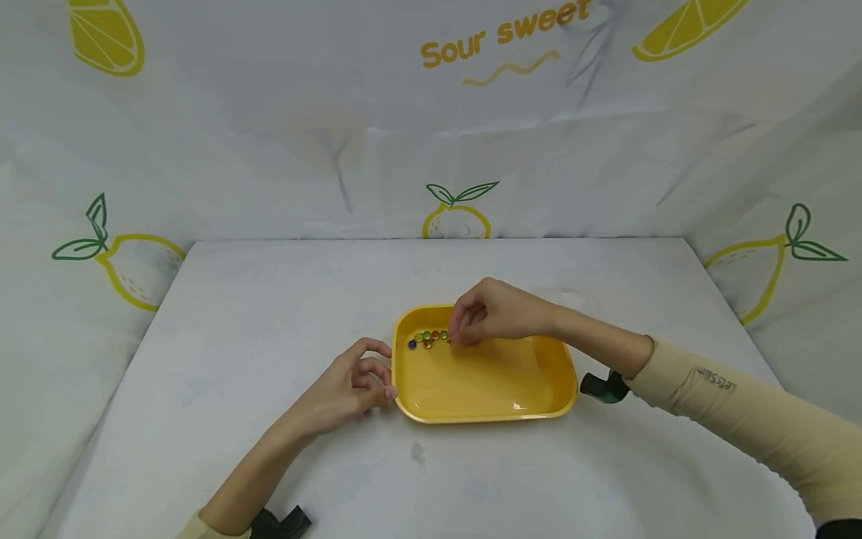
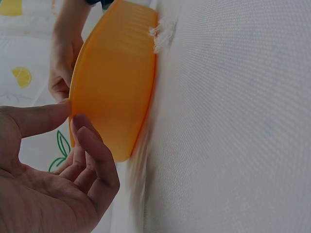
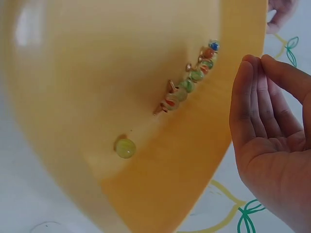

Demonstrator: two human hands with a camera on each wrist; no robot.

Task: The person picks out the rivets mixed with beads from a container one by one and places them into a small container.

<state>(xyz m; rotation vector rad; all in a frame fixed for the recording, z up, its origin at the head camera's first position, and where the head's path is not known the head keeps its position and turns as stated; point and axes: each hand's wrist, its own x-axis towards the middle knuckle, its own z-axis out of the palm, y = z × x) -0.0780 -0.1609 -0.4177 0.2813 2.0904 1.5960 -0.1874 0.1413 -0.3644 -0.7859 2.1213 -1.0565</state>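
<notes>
Fingers, left hand (image 1: 340, 393): loosely bent and gripping nothing; the thumb tip touches the rim of the yellow tray (image 1: 485, 385) at its left end, while the other fingers curve beside the outer wall, just under that rim

Fingers, right hand (image 1: 501, 311): tips drawn together and pointing down over the far side of the tray; the thumb meets the index fingertip, and I cannot tell whether anything small is pinched between them

Tray: flat on the tabletop (image 1: 269, 299), with rounded corners and its long side running left to right between the two hands

Row of marbles (image 1: 427, 336): inside the tray, in its far left part, lined up where the floor meets the far wall; green, orange and yellow show, some with swirls, and the right hand hides part of the row from the head view

Blue marble (image 3: 214, 46): at the left end of that row

Yellow-green marble (image 3: 125, 148): alone on the tray floor, apart from the row, beyond the end opposite the blue one

Sleeves (image 1: 741, 412): beige on both arms, the right one carrying dark lettering, with a black device (image 1: 606, 388) at the right wrist and another at the left

Backdrop (image 1: 256, 150): white sheeting printed with lemons, green leaves and the orange words "Sour sweet" (image 1: 505, 34)

Smudge (image 1: 417, 453): grey, on the tabletop just nearer than the tray
</notes>
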